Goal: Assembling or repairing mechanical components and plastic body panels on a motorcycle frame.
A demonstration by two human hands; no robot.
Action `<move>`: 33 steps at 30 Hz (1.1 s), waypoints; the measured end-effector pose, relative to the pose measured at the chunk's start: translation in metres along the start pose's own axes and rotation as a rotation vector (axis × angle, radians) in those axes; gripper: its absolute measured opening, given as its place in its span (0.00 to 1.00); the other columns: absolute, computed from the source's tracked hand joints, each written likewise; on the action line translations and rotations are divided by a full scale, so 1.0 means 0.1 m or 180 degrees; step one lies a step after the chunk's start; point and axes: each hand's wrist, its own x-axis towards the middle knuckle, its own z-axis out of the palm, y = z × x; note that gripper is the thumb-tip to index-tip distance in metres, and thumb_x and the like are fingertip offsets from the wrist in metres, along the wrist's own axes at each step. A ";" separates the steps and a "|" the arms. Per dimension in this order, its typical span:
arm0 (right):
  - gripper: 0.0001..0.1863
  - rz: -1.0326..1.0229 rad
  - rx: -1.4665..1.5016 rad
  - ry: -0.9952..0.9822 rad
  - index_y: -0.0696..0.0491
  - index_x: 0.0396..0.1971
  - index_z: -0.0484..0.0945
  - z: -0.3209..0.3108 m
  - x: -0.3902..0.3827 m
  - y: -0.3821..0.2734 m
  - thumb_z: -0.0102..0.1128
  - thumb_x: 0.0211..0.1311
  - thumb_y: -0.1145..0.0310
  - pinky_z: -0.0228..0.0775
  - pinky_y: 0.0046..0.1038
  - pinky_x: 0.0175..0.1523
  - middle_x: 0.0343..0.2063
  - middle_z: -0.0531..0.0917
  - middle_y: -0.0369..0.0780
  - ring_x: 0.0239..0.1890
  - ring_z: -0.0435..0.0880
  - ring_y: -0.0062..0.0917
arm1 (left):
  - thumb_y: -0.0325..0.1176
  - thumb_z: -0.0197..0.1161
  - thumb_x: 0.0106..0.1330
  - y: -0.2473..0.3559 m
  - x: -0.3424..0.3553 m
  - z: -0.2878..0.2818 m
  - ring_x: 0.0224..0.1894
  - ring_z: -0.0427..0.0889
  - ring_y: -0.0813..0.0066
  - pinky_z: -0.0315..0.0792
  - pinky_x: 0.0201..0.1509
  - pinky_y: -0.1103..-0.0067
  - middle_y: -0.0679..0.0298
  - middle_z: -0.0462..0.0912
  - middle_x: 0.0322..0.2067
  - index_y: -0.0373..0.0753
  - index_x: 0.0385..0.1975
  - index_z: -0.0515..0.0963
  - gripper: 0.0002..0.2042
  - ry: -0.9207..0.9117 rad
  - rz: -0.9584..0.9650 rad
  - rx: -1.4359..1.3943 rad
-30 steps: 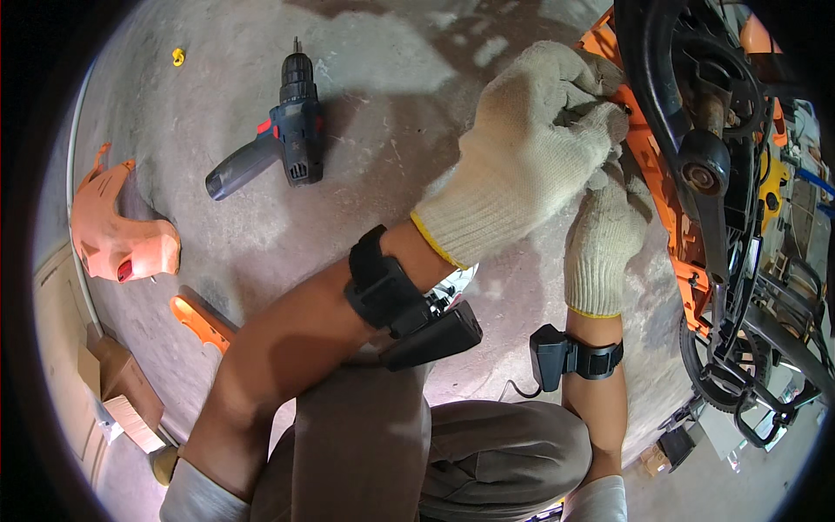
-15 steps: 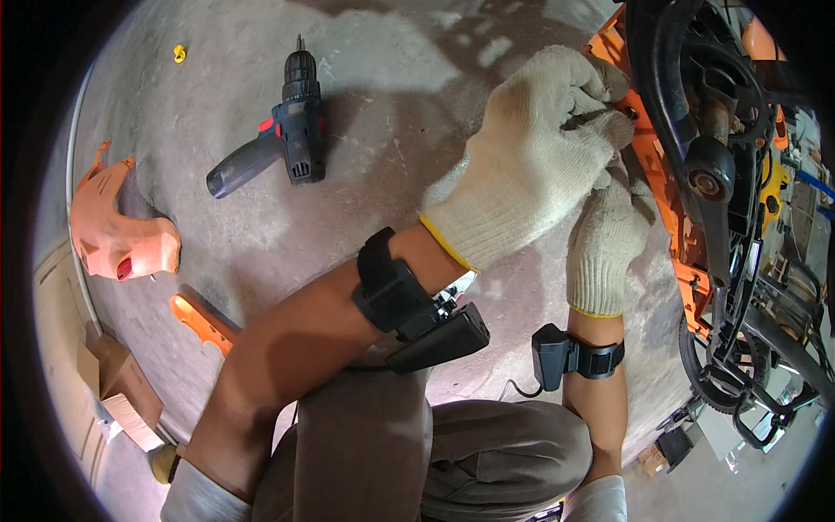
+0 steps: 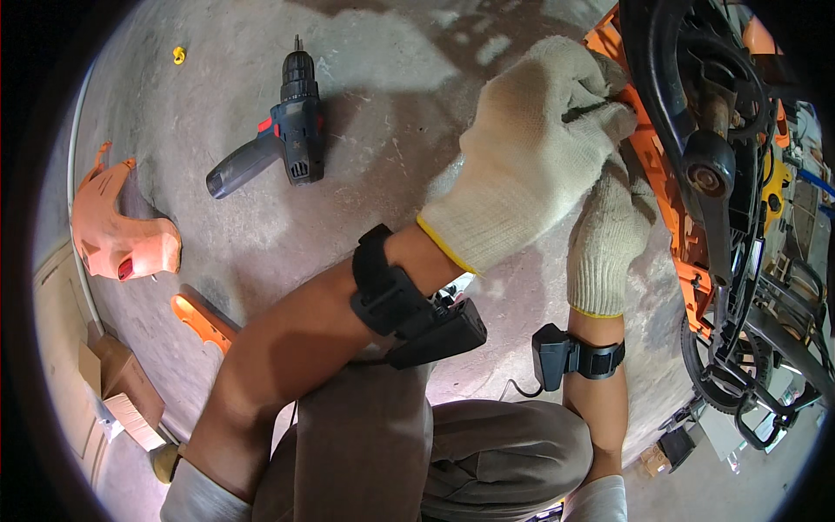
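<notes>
Both my hands wear white knit gloves and work against the orange body panel (image 3: 663, 187) of a vehicle with black frame parts (image 3: 713, 174) at the right. My left hand (image 3: 531, 157) is closed around a thin dark tool (image 3: 591, 110) whose tip meets the orange panel. My right hand (image 3: 609, 226) lies just below it, fingers curled against the panel's edge; what it grips is hidden by the left hand. Each wrist carries a black strapped device.
A dark cordless drill (image 3: 278, 143) lies on the concrete floor at upper left. An orange moulded cover (image 3: 113, 230) and a smaller orange piece (image 3: 202, 320) lie at the left, with cardboard boxes (image 3: 122, 391) below. A sprocket (image 3: 709, 374) and pedal frame sit at lower right.
My left hand has shifted slightly up and right along the orange panel with the thin tool. The right hand stays in place.
</notes>
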 end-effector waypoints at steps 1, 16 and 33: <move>0.13 0.0110 -0.0123 0.0012 0.63 0.51 0.76 -0.02 0.00 0.00 0.57 0.72 0.73 0.77 0.22 0.46 0.46 0.83 0.44 0.43 0.84 0.23 | 0.37 0.76 0.59 0.00 -0.01 0.00 0.31 0.88 0.61 0.80 0.35 0.72 0.56 0.86 0.32 0.38 0.38 0.80 0.14 0.0032 -0.0166 -0.0167; 0.17 0.0565 0.2691 -0.0525 0.63 0.56 0.71 -0.15 0.07 0.26 0.47 0.75 0.69 0.83 0.29 0.41 0.48 0.81 0.47 0.40 0.87 0.30 | 0.38 0.63 0.72 -0.02 0.05 -0.21 0.30 0.86 0.74 0.79 0.34 0.77 0.57 0.86 0.29 0.28 0.45 0.81 0.16 -0.1528 -0.0966 -0.1960; 0.19 0.0402 -0.0448 0.0106 0.62 0.59 0.71 -0.06 0.03 0.08 0.46 0.76 0.67 0.79 0.32 0.53 0.54 0.81 0.47 0.50 0.85 0.34 | 0.38 0.67 0.60 0.21 -0.04 -0.06 0.33 0.85 0.51 0.79 0.37 0.64 0.54 0.85 0.29 0.41 0.37 0.85 0.10 -0.0354 0.0035 0.1080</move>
